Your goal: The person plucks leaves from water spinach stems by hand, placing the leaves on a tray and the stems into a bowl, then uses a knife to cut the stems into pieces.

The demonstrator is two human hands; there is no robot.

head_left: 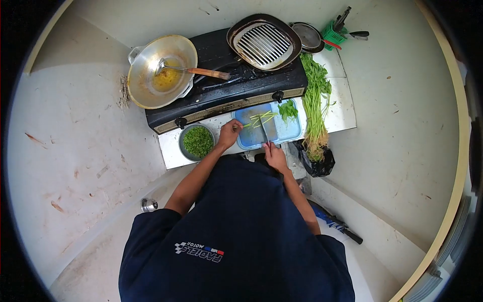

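My right hand [275,155] is closed around the handle of a knife [264,132], whose blade points away from me over a blue cutting board [246,139]. Beside the blade lie several cut green stems [265,116]. At the board's left edge my left hand [231,132] pinches thin green stems [246,125]. Some loose green leaves [288,110] rest on the board's right part. Left of my left hand stands a bowl [181,147] filled with chopped greens [198,141].
A black gas stove [214,48] carries a large wok [138,75] with a wooden-handled ladle [211,73], and a grill pan [236,27]. Right of it lie long leafy greens with roots [316,95] above a black plastic bag [324,166]. A green basket [332,36] holds utensils. White walls flank the counter.
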